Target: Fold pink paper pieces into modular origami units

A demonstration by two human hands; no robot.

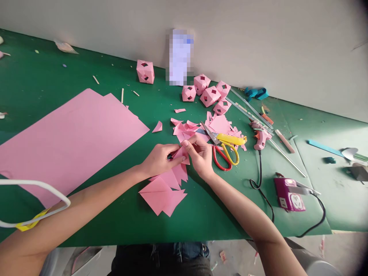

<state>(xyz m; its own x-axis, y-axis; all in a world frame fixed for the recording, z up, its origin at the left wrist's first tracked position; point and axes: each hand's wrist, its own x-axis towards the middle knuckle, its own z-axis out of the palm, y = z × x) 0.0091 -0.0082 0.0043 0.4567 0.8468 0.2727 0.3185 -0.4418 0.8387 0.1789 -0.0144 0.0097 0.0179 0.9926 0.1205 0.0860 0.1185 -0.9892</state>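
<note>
Between my two hands is a small folded piece of pink paper [184, 153], partly covered by the fingers. My left hand [162, 159] pinches it from the left, and my right hand [199, 155] presses thumb and fingers together at its top edge. Below the hands lie several cut pink paper pieces [156, 191], overlapping on the table. Just right of my right hand rest scissors [222, 155] with one red and one yellow handle loop, and a yellow utility knife [231, 138]. Behind them is a heap of pink paper scraps [220, 124].
Large pink sheets [71, 142] cover the green table's left side. Several pink paper polyhedra [209, 96] stand at the back near a blurred phone-like rectangle [180, 57]. To the right are a pink glue gun [262, 138], clear sticks [287, 157] and a purple power socket box [289, 193] with cables.
</note>
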